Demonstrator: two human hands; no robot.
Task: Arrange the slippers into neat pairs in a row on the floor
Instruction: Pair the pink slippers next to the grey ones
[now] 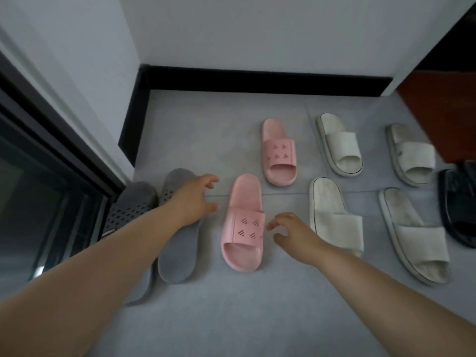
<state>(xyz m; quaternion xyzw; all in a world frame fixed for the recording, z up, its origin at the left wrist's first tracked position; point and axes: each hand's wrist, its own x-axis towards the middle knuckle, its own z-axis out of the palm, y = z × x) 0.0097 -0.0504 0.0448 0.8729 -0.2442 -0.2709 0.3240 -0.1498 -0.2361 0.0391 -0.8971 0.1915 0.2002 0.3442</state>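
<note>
Plainly, both hands, left hand and right hand, hover spread and empty beside the near pink slipper mid-floor; a careless sweep could knock the grey slippers askew.

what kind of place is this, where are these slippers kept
Probably a home entryway or a corner by a sliding door. House slippers in pink, grey and white lie on a grey tiled floor, beside a dark-framed glass door and a white wall with black skirting.
</note>
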